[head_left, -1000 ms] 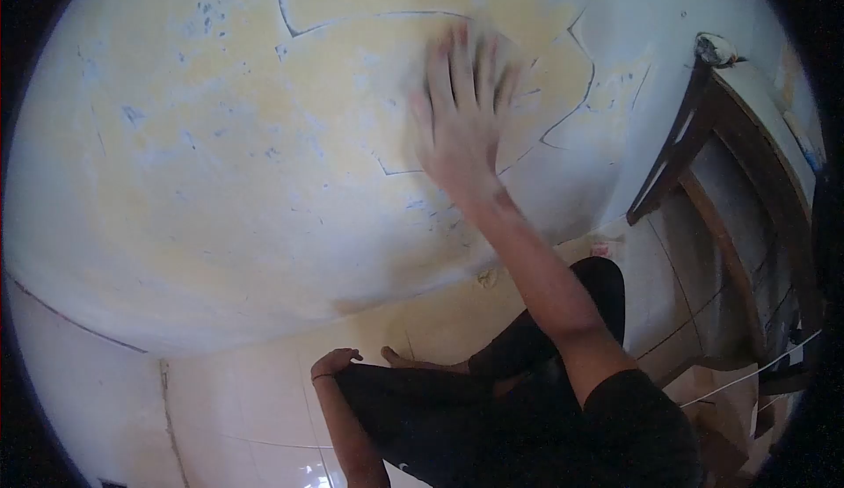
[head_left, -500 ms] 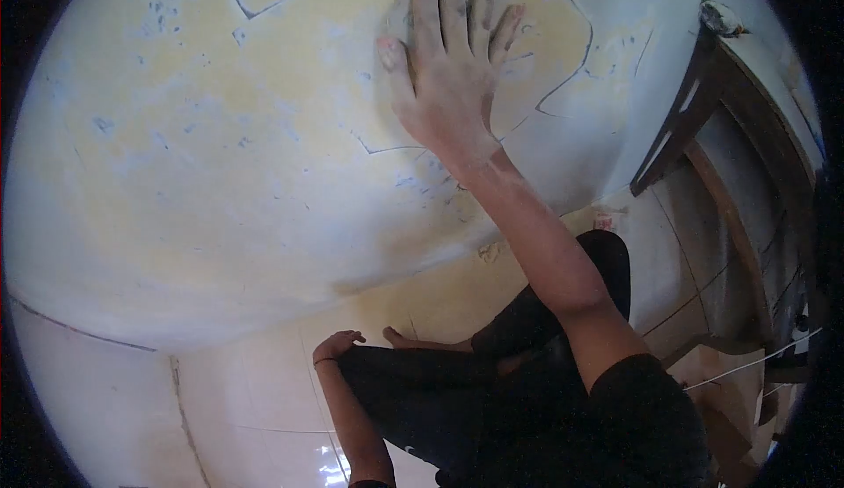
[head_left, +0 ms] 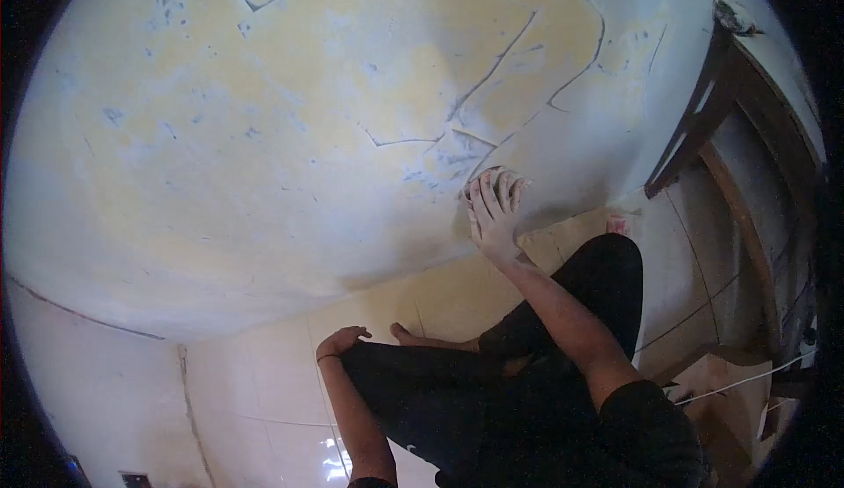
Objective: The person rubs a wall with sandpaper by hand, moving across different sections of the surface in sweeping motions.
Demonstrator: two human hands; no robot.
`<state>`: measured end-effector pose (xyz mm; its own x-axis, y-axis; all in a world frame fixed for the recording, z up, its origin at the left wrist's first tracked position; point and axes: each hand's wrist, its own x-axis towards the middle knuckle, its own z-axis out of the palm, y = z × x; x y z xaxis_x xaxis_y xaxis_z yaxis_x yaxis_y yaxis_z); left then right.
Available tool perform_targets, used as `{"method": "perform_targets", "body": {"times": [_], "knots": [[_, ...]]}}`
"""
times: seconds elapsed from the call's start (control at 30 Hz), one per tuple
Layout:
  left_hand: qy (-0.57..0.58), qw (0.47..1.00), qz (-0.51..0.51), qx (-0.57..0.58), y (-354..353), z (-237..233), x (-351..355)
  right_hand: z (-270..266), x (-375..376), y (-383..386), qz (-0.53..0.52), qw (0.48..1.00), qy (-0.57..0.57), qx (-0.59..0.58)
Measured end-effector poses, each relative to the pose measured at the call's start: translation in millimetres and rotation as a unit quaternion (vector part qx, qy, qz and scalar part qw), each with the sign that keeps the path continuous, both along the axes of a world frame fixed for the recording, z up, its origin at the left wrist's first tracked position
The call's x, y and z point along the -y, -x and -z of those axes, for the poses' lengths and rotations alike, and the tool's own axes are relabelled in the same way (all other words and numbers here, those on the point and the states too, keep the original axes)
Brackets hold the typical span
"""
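Observation:
My right hand [head_left: 494, 222], coated in pale dust, presses a round sanding pad [head_left: 503, 173] against the lower part of the wall [head_left: 264, 163]. The fingers curl over the pad and hide most of it, so its exact kind is hard to make out. Yellowish and white patches cover the wall, with dark crack lines [head_left: 492, 70] and bluish specks above the hand. My left hand [head_left: 343, 341] holds nothing and lies draped over my knee, its fingers loosely extended.
Dark wooden furniture [head_left: 690, 123] leans at the right, with a whitish lump [head_left: 734, 16] on its top corner. Below it are a cardboard piece [head_left: 725, 400] and a white cable [head_left: 747, 381]. A small red-and-white packet [head_left: 619, 223] lies on the tiled floor [head_left: 264, 382] by the wall.
My right hand has swept down the wall with the pad, from the upper part to near the floor, uncovering crack lines. My left hand stays on the knee.

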<state>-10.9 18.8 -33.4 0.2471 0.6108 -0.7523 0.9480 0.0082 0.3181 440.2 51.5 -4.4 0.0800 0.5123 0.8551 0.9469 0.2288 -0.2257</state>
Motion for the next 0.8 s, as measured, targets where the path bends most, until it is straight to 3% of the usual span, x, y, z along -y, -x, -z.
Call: {"method": "perform_targets", "body": {"times": [0.07, 0.13, 0.17, 0.23, 0.33, 0.37, 0.4, 0.43, 0.47, 0.53, 0.57, 0.63, 0.73, 0.8], "knots": [[-0.024, 0.997, 0.069, 0.014, 9.6, 6.6, -1.5, -12.8, 6.1, 1.3, -0.025, 0.999, -0.002, -0.022], [0.036, 0.998, -0.048, 0.000, -5.6, -11.0, 3.8, -42.1, 19.8, -0.1, -0.053, 0.997, -0.001, -0.059], [0.066, 0.992, -0.104, -0.008, -14.3, -20.4, 5.2, -67.3, 25.4, 2.6, -0.097, 0.981, -0.055, -0.160], [0.065, 0.994, -0.085, -0.006, -13.1, -19.0, 2.5, -112.7, 36.8, 7.5, -0.158, 0.914, -0.116, -0.354], [0.056, 0.997, -0.048, -0.008, 10.4, 10.0, -4.0, -140.8, 59.1, 0.9, -0.183, 0.762, -0.080, -0.616], [0.049, 0.998, -0.035, -0.008, 7.9, 9.0, -6.8, -155.7, 66.3, -6.7, -0.168, 0.740, -0.067, -0.648], [0.064, 0.995, -0.075, -0.018, 5.8, 8.0, -6.9, -172.3, 75.0, -15.1, -0.152, 0.716, -0.054, -0.679], [0.079, 0.990, -0.116, -0.029, -9.9, -11.9, 0.5, -177.2, 76.9, -22.8, -0.181, 0.659, -0.059, -0.728], [0.093, 0.983, -0.155, -0.040, -19.1, -22.9, 3.3, -182.1, 78.7, -30.5, -0.205, 0.596, -0.068, -0.774], [0.047, 0.997, -0.058, -0.026, -14.9, -21.0, 2.8, -185.2, 73.1, -49.1, -0.333, 0.374, -0.118, -0.858], [0.024, 0.999, -0.010, -0.019, -15.1, -23.0, 2.9, -189.1, 76.1, -52.0, -0.363, 0.364, -0.106, -0.851], [0.018, 0.999, -0.010, -0.037, -17.2, -24.5, 5.3, -199.8, 83.5, -57.3, -0.424, 0.343, -0.083, -0.834], [0.013, 0.999, 0.007, -0.041, -15.4, -21.4, 2.8, -199.0, 83.8, -56.0, -0.363, 0.405, -0.001, -0.839], [0.023, 0.999, -0.010, -0.046, -18.1, -24.0, 3.0, -196.2, 82.7, -54.8, -0.394, 0.357, 0.030, -0.847]]}}
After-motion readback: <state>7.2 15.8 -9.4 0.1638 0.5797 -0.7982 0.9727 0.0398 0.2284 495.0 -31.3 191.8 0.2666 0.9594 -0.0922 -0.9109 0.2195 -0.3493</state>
